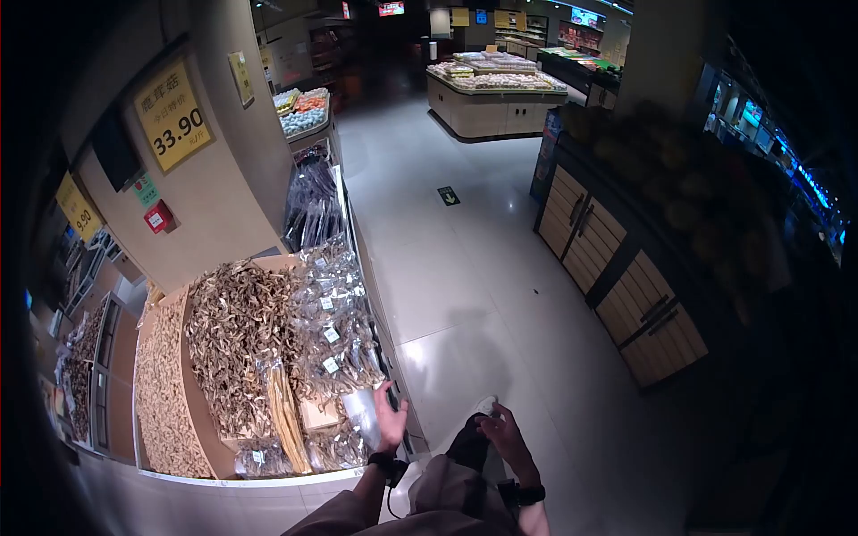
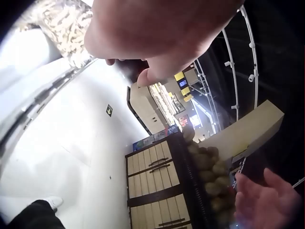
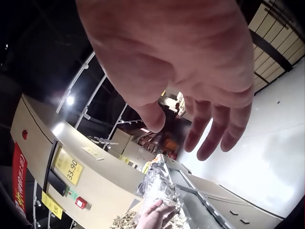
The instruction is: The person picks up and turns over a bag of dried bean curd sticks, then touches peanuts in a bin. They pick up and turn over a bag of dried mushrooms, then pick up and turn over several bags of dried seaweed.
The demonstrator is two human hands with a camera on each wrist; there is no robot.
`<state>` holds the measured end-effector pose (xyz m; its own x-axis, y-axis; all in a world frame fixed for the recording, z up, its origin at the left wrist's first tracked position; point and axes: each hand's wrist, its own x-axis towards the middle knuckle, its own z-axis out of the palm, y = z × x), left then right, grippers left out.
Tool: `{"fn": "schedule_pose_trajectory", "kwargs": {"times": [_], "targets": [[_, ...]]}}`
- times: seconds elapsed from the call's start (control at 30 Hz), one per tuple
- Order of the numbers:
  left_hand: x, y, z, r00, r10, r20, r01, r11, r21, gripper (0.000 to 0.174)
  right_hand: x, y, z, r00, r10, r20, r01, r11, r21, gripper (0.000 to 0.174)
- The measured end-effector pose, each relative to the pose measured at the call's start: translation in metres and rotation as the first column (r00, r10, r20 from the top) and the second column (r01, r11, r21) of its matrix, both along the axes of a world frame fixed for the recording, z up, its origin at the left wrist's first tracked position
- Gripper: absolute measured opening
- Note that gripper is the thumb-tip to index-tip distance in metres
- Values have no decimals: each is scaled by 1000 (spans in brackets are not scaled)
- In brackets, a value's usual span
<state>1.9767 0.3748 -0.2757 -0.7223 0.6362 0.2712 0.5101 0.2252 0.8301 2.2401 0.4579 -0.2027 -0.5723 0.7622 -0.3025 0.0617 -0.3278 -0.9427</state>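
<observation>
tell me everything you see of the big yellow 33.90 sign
The yellow price sign is a flat rectangle with a dark border, bold black 33.90 below thinner Chinese characters. Card or plastic, I can't tell. It looks undamaged, slanted in the head view, mounted on the beige pillar beside a dark panel. No hand touches it.

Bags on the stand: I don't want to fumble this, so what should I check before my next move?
1. Right hand empty: ok, fingers loosely spread.
2. Right hand over the bags: not ok, it is out over the aisle floor.
3. Left hand free of the stand: cannot tell, it is right at the edge.
4. Labels readable: not ok, too small.
5. Price sign readable: ok, 33.90.
</observation>
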Motion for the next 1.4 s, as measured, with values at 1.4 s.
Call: {"fn": "schedule_pose_trajectory", "kwargs": {"times": [1.4], "targets": [[-338, 392, 129, 770, 631, 97, -633, 774, -16, 33, -606, 508, 37, 431, 899, -75, -902, 428, -50, 53]]}}
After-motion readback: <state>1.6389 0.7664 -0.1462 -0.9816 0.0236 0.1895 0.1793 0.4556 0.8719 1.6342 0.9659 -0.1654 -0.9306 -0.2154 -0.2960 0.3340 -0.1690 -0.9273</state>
